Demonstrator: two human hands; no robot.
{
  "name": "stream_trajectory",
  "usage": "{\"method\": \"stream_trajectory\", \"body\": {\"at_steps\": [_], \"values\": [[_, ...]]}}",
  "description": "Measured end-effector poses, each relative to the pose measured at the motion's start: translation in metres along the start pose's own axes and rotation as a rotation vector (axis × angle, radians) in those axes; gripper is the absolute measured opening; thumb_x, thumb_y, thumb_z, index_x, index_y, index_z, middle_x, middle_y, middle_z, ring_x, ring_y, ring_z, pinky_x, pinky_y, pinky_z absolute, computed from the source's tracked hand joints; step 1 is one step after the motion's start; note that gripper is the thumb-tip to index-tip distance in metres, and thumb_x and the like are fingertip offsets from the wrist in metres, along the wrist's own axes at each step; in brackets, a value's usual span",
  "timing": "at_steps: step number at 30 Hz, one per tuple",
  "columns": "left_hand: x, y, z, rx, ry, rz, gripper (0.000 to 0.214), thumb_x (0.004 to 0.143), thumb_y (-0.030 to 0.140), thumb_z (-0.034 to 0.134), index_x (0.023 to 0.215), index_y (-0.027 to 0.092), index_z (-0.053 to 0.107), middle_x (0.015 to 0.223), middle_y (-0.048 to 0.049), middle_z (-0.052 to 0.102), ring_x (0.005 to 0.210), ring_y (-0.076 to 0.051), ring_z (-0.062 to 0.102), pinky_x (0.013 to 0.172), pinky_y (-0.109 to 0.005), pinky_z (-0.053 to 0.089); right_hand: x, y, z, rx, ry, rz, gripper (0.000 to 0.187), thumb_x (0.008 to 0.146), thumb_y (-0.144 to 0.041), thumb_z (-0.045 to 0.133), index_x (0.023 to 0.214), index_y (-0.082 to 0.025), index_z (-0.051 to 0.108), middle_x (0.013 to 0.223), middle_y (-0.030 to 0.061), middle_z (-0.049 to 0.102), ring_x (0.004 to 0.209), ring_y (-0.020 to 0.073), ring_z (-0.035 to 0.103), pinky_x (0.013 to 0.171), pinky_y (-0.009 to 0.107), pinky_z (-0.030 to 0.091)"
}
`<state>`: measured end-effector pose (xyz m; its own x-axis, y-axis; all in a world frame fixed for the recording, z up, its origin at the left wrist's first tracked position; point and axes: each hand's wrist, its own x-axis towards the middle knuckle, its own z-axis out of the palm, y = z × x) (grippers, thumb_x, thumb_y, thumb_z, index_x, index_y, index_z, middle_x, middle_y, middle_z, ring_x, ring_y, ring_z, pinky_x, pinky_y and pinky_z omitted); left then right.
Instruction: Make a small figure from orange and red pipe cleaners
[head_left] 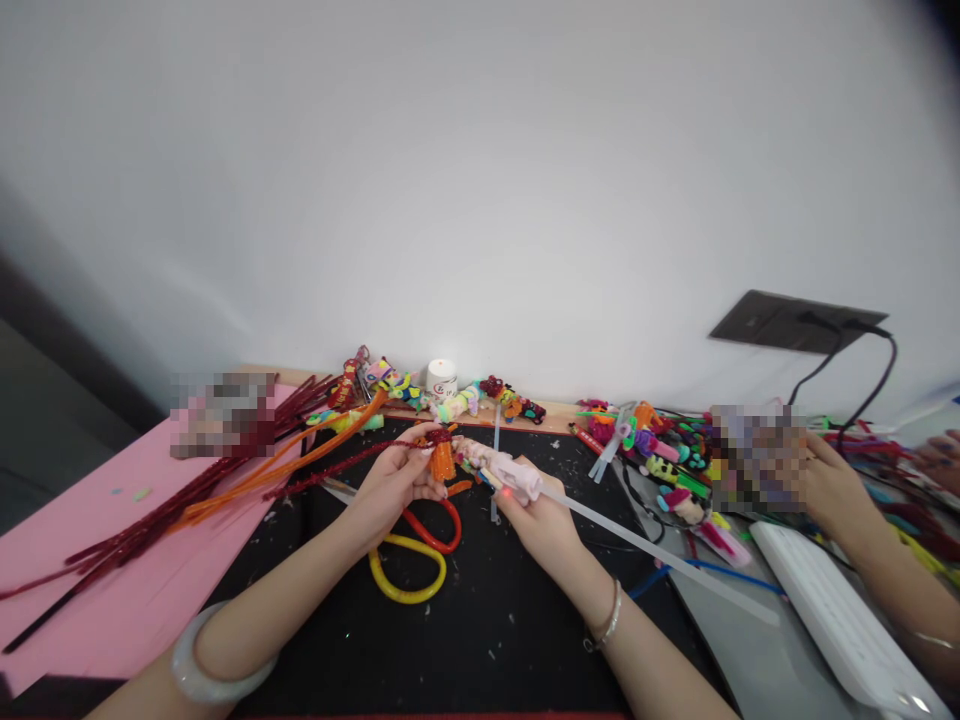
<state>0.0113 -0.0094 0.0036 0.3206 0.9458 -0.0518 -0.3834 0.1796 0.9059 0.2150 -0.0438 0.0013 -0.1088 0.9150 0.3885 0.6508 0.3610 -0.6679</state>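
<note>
My left hand (pixel 394 480) is closed on a small orange and red pipe-cleaner figure (pixel 442 455), held just above the black mat (pixel 480 620). My right hand (pixel 536 515) grips a pale pink glue gun (pixel 514 478) whose nozzle points left at the figure. A long clear glue stick (pixel 645 545) trails from the gun's back toward the lower right. Scissors with a red and a yellow handle loop (pixel 416 560) lie on the mat beneath my hands.
Red and orange pipe cleaners (pixel 217 490) spread over a pink sheet (pixel 97 590) at left. Small colourful craft pieces (pixel 660 450) and a white jar (pixel 441 380) line the wall. Another person's hand (pixel 832 495) rests at right, beside a white keyboard (pixel 840 620).
</note>
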Motion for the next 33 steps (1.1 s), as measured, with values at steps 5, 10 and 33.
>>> {"method": "stream_trajectory", "body": {"at_steps": [5, 10, 33], "values": [[0.001, 0.001, 0.000, 0.005, 0.033, 0.003, 0.048, 0.082, 0.033, 0.062, 0.123, 0.021, 0.043, 0.069, 0.0018, 0.063, 0.053, -0.010, 0.062, 0.055, -0.022, 0.053, 0.001, -0.003, -0.004, -0.039, -0.017, 0.014, 0.009, 0.080, -0.021, 0.051, 0.071, -0.020, 0.051, 0.065, -0.0005, 0.057, 0.060, 0.0152, 0.055, 0.057, 0.024, 0.041], [0.002, 0.000, -0.002, 0.020, 0.049, 0.032, 0.045, 0.082, 0.034, 0.061, 0.123, 0.025, 0.045, 0.087, -0.0011, 0.065, 0.056, -0.009, 0.063, 0.059, -0.023, 0.055, 0.004, -0.003, -0.009, -0.167, -0.014, 0.108, 0.009, 0.084, -0.027, 0.050, 0.083, -0.020, 0.055, 0.075, 0.0012, 0.063, 0.068, 0.0165, 0.059, 0.060, 0.024, 0.040], [-0.003, -0.002, 0.001, 0.485, 0.068, 0.202, 0.033, 0.085, 0.037, 0.052, 0.114, 0.021, 0.054, 0.096, -0.0038, 0.062, 0.060, -0.014, 0.064, 0.065, -0.030, 0.055, 0.009, -0.002, -0.015, -0.353, 0.102, -0.057, 0.031, 0.075, -0.024, 0.059, 0.105, -0.019, 0.053, 0.101, 0.0101, 0.057, 0.094, 0.0261, 0.052, 0.081, 0.038, 0.041]]}}
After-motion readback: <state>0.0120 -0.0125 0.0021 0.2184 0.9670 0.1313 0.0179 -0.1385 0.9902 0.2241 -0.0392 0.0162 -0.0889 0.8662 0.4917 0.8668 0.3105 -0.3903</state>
